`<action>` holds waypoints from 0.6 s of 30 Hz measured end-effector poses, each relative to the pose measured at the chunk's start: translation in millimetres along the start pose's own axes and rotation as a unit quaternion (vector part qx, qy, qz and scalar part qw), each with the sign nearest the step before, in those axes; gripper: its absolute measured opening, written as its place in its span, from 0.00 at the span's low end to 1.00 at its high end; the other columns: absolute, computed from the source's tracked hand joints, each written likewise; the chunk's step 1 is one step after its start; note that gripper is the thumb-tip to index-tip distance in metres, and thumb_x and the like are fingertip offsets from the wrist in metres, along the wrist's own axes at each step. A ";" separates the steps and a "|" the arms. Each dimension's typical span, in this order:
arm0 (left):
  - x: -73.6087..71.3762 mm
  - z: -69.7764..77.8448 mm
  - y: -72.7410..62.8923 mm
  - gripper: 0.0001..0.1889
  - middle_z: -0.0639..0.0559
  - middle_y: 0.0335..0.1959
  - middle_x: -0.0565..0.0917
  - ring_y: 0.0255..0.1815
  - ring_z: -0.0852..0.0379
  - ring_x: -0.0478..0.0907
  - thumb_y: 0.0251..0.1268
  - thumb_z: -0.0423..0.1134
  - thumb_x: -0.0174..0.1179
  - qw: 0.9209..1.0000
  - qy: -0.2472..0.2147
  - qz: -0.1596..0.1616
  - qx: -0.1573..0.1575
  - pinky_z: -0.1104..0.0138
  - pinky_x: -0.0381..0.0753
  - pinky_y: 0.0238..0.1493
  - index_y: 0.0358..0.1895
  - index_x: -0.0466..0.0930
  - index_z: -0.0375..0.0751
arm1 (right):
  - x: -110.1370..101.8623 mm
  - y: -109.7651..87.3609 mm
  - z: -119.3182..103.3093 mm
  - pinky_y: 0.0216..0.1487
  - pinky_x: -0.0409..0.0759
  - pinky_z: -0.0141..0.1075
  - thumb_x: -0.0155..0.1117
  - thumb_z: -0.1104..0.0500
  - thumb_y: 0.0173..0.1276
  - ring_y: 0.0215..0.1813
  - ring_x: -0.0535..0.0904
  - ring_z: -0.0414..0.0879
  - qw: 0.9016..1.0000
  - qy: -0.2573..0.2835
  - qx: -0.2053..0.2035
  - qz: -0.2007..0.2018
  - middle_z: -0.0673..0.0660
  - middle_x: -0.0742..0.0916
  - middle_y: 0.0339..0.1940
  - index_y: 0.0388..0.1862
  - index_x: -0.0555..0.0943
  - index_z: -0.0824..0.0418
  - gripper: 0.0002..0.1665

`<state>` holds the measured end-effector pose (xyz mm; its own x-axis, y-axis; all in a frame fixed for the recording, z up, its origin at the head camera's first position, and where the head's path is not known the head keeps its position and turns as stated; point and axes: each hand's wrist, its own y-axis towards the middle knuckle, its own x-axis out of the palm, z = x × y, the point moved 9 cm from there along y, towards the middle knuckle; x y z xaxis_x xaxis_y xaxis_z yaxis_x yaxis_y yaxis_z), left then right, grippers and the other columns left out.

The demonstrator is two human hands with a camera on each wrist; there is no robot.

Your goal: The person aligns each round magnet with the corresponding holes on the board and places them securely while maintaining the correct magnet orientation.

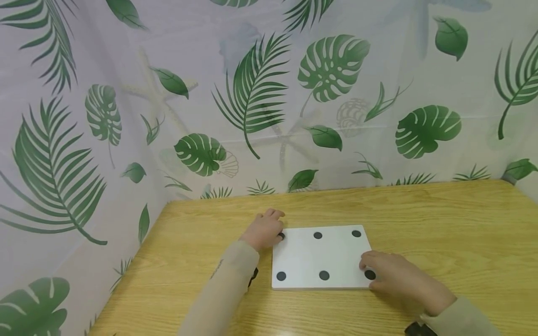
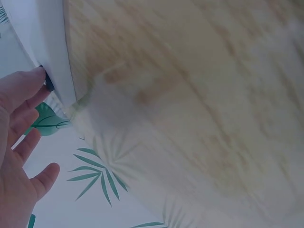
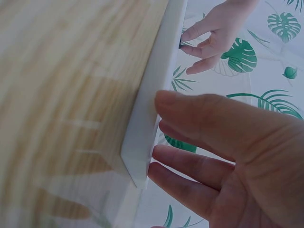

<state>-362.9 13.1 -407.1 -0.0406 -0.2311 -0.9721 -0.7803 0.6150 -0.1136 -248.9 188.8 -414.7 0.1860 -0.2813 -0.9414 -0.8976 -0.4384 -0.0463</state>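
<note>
A flat white board (image 1: 321,256) lies on the wooden table, with round black discs set in two rows, such as this front-middle disc (image 1: 324,276). My left hand (image 1: 264,229) is at the board's far left corner. Its thumb and a finger pinch the black disc (image 2: 48,80) there, while the other fingers spread loosely. At the near right corner, thumb and index finger of my right hand (image 1: 392,275) curl around another black disc (image 1: 370,275). In the right wrist view that disc is hidden behind the thumb (image 3: 168,102), and other fingertips meet the board's edge (image 3: 137,156).
The wood-grain table (image 1: 454,224) extends around the board on all sides. Behind and to the left hangs a pale cloth (image 1: 269,107) printed with green leaves, meeting the table's far edge. Dark bands (image 1: 420,329) sit at the wrists.
</note>
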 end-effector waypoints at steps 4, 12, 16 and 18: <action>-1.8 2.2 -0.9 0.09 0.52 0.59 0.66 0.60 0.53 0.59 0.60 0.43 0.56 1.000 0.002 0.011 0.008 0.56 0.64 0.53 0.37 0.82 0.44 | 0.1 -0.1 0.7 0.35 0.72 0.39 0.71 0.62 0.44 0.31 0.70 0.40 1.000 0.004 0.003 -0.003 0.49 0.79 0.34 0.33 0.77 0.58 0.15; -1.7 4.3 -1.4 0.08 0.54 0.57 0.68 0.59 0.54 0.60 0.59 0.43 0.56 0.999 0.009 0.031 0.015 0.56 0.64 0.53 0.36 0.82 0.45 | -0.6 -0.3 -0.4 0.34 0.72 0.39 0.71 0.62 0.44 0.30 0.69 0.39 1.000 0.007 0.002 -0.006 0.49 0.78 0.34 0.32 0.76 0.59 0.16; -2.1 4.1 -4.0 0.09 0.54 0.57 0.68 0.59 0.54 0.60 0.59 0.44 0.57 0.999 0.002 0.033 0.017 0.55 0.64 0.54 0.37 0.83 0.46 | 0.1 0.1 0.0 0.34 0.72 0.39 0.71 0.62 0.44 0.30 0.69 0.40 1.000 0.007 0.004 -0.006 0.48 0.78 0.34 0.33 0.77 0.59 0.16; -2.6 3.7 -5.8 0.09 0.53 0.58 0.68 0.59 0.54 0.60 0.59 0.44 0.57 0.999 -0.004 0.035 0.017 0.56 0.64 0.54 0.38 0.82 0.46 | 0.4 0.2 -0.1 0.34 0.72 0.39 0.71 0.62 0.44 0.30 0.69 0.40 1.000 0.006 0.005 -0.006 0.48 0.78 0.33 0.32 0.77 0.59 0.16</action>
<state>-356.0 12.9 -404.6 -0.0890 -0.1818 -0.9793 -0.7536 0.6552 -0.0532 -249.0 188.6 -415.1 0.2021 -0.2869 -0.9364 -0.8988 -0.4340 -0.0610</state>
